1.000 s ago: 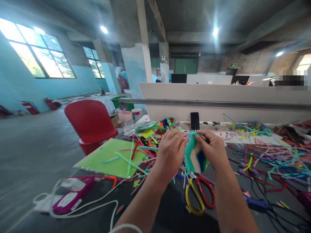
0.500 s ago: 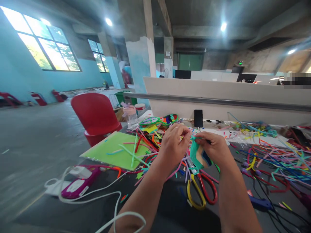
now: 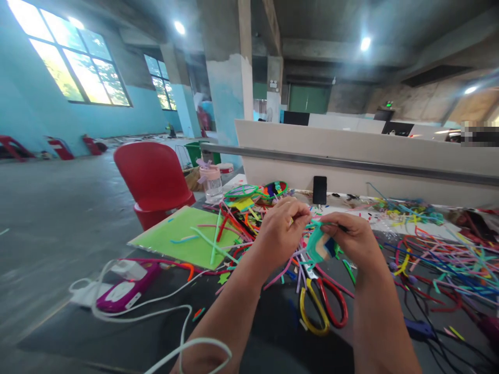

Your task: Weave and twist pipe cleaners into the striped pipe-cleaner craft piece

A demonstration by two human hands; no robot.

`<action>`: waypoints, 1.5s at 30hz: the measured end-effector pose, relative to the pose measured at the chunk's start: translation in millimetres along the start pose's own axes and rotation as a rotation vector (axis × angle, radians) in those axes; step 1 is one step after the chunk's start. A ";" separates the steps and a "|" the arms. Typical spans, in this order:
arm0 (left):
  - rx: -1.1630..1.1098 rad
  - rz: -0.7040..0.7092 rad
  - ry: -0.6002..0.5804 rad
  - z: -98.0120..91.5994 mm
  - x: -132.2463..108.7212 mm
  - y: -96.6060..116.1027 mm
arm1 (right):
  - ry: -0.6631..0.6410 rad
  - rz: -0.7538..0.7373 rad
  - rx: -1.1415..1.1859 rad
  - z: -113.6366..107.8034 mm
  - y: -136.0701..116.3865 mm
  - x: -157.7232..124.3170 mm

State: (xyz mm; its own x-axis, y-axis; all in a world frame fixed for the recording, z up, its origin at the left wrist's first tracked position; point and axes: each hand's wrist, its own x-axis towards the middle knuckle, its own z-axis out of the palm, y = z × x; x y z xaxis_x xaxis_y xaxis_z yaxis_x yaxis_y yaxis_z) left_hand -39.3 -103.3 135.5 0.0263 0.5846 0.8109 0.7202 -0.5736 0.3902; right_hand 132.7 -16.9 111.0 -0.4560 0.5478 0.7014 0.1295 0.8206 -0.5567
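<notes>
Above the middle of the table, both hands work at a small piece of pipe-cleaner craft (image 3: 317,245) banded in teal, cream and dark blue. My right hand (image 3: 346,232) pinches its upper edge between thumb and fingers. My left hand (image 3: 286,223) is closed, its thumb and forefinger pinched at a teal strand end running from the piece's upper left corner. Below the piece lie scissors (image 3: 323,306) with one yellow and one red handle, their blades partly under loose pipe cleaners (image 3: 280,267).
Left of my arms are a green sheet (image 3: 187,236), a purple power strip (image 3: 128,288) and a looping white cable (image 3: 183,311). A phone (image 3: 319,190) leans on the white partition (image 3: 280,163). More pipe cleaners (image 3: 440,259) and a blue-handled tool (image 3: 419,328) lie right. A bottle (image 3: 212,184) stands near a red chair (image 3: 152,174).
The right hand has shifted slightly right, away from the left hand, and the craft piece has tilted with it. More teal strand shows between the hands. The view has turned a little.
</notes>
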 end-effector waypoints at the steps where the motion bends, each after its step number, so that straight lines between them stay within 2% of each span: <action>1: -0.038 0.020 -0.038 -2.7 -0.3 2.0 | 0.010 -0.005 -0.007 -2.3 -0.4 -0.5; 5: -0.106 0.112 -0.184 -6.7 -4.3 7.2 | 0.051 -0.036 -0.059 -9.9 -5.3 -2.2; 10: 0.032 0.218 -0.270 -3.2 -7.0 8.9 | 0.101 -0.052 -0.089 -12.3 -10.2 -3.0; 13: 0.156 0.236 -0.272 -2.2 -6.2 8.4 | 0.120 -0.055 -0.082 -12.4 -8.6 -3.1; 17: 0.252 0.188 -0.269 -1.6 -5.7 8.0 | 0.140 -0.057 -0.079 -13.3 -5.7 -3.1; 21: 0.135 0.121 -0.263 -4.6 -6.9 9.7 | 0.112 -0.152 -0.075 -16.6 -7.2 -3.3; 26: -0.014 0.064 -0.126 -9.9 -8.3 9.0 | 0.087 -0.303 -0.082 -20.6 -13.4 -4.0; 32: -0.030 0.010 -0.185 -3.0 -9.5 5.1 | 0.054 -0.384 -0.069 -19.3 -17.0 -3.4; 40: -0.072 0.023 -0.147 -4.4 -7.4 11.0 | 0.004 -0.370 -0.102 -18.4 -12.5 -3.1; 45: -0.056 0.070 -0.155 -2.3 -6.3 9.7 | 0.060 -0.201 -0.173 -15.7 -7.0 -3.3</action>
State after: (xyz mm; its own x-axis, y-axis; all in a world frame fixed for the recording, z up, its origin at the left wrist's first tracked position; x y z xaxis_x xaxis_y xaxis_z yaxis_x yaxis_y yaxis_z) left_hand -34.1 -113.9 135.1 0.1849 0.6211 0.7616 0.6733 -0.6446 0.3623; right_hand 147.1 -21.9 119.6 -0.4358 0.3755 0.8180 0.1928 0.9267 -0.3227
